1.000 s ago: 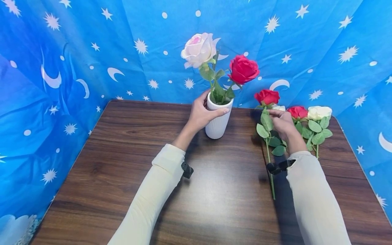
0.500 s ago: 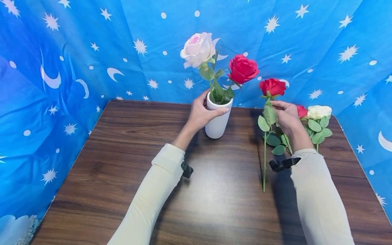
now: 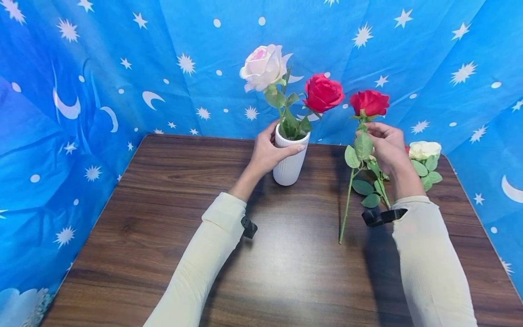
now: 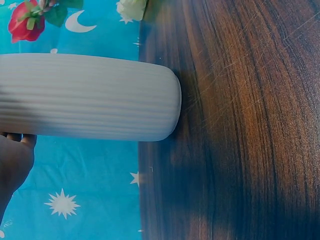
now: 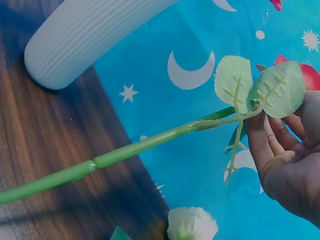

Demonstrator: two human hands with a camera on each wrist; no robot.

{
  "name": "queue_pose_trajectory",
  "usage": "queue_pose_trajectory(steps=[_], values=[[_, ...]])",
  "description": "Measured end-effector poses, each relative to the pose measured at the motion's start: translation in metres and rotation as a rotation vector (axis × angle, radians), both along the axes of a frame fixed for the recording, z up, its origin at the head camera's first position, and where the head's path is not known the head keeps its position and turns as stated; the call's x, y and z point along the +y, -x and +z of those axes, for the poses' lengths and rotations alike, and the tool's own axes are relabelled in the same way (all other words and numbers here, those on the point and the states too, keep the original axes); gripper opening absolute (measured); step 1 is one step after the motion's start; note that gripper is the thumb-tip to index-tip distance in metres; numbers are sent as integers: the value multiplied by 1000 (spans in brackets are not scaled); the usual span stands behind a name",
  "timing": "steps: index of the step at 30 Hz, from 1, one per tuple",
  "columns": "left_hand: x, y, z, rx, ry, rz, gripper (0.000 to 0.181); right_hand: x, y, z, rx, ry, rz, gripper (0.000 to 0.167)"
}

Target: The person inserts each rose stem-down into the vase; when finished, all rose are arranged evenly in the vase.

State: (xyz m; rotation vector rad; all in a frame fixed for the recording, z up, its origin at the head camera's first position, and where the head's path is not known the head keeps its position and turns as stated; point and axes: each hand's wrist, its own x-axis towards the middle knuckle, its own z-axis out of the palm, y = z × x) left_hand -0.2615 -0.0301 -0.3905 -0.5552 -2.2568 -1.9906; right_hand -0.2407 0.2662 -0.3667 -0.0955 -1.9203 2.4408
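Observation:
A white ribbed vase stands upright near the table's back edge, with a pale pink rose and a red rose in it. My left hand grips the vase just under its rim, thumb across the front. To the right, my right hand pinches a second red rose by its stem just below the bloom. That rose's long green stem slants down to the left, as the right wrist view shows. In the left wrist view the vase fills much of the frame.
Behind my right hand lie more roses, among them a white rose; my arm partly hides them. The wooden table ends at a blue cloth backdrop with stars and moons.
My right hand has raised the red rose off the table, and its stem's lower end has swung left. The left hand and vase have stayed in place.

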Motion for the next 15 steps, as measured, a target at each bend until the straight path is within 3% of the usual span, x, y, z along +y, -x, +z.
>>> queue_pose_trajectory(steps=[15], values=[[0, -1, 2, -9, 15, 9, 80, -12, 0, 23, 118, 45, -51, 12]])
